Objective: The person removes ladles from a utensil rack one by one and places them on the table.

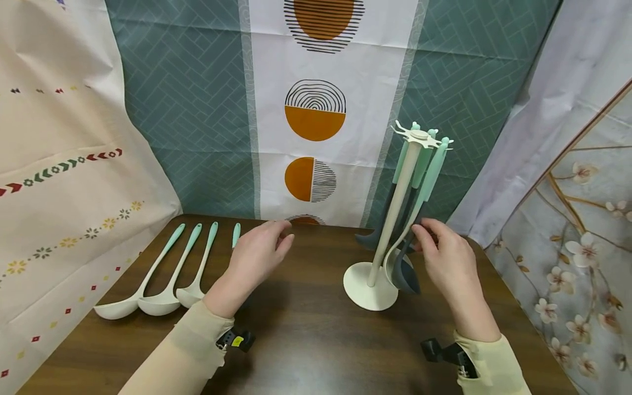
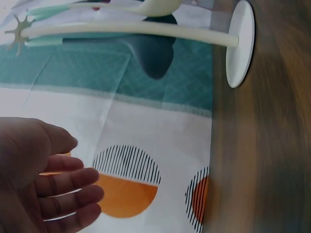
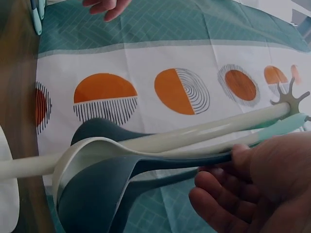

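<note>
My right hand pinches the dark grey shaft of a ladle between thumb and fingers. That ladle hangs on the right side of a cream utensil stand, its bowl facing the camera in the right wrist view. Directly behind it hangs a white ladle, and other dark utensils with mint handles hang around the pole. My left hand hovers over the table left of the stand, fingers relaxed and slightly bent, holding nothing. In the left wrist view its palm shows bare.
Three white ladles with mint handles, the middle one among them, lie side by side on the table's left. Another mint handle lies partly hidden behind my left hand. Patterned cloths hang behind the brown table and at both sides.
</note>
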Motion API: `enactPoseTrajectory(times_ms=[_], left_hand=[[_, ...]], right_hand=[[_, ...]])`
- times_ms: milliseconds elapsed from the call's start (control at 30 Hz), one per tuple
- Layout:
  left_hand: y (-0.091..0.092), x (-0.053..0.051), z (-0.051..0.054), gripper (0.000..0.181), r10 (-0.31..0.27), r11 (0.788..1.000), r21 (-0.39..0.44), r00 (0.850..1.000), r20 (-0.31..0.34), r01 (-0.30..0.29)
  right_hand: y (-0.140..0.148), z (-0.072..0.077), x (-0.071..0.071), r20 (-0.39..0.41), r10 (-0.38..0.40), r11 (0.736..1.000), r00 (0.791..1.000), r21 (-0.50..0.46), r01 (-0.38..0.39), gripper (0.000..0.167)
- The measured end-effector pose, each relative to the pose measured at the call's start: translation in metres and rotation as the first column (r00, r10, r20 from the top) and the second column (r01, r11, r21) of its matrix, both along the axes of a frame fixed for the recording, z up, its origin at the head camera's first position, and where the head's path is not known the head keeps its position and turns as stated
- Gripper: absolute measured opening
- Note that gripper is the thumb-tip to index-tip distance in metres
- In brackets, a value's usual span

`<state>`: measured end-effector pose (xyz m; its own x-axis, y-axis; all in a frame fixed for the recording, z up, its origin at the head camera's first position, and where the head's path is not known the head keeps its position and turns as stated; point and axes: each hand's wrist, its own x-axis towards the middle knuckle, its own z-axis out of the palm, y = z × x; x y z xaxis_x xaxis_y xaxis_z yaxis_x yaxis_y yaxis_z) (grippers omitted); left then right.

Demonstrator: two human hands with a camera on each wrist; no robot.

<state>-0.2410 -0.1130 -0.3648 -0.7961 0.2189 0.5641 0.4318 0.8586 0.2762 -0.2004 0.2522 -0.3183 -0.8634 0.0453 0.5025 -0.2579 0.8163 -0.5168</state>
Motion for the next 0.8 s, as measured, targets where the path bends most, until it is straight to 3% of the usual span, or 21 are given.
enactPoseTrajectory(times_ms=[300, 567, 800], left_hand=[[0.02, 0.005, 0.001, 0.027, -0.062, 0.995, 0.076, 0.995, -0.077, 0.068], [0.033, 0.01, 0.0, 0.024, -0.085, 0.99, 0.109, 0.994, -0.064, 0.091], [0.043, 0.016, 0.004, 0.026, -0.107, 0.985, 0.131, 0.993, -0.059, 0.114]], right_hand=[[0.011, -0.003, -0.011, -0.032, 0.013, 0.999, 0.999, -0.036, -0.014, 0.042], [0.013, -0.004, -0.027, 0.085, 0.013, 0.999, 0.996, -0.037, -0.009, 0.045], [0.015, -0.004, -0.043, 0.147, 0.045, 0.999, 0.988, -0.027, -0.042, 0.031]])
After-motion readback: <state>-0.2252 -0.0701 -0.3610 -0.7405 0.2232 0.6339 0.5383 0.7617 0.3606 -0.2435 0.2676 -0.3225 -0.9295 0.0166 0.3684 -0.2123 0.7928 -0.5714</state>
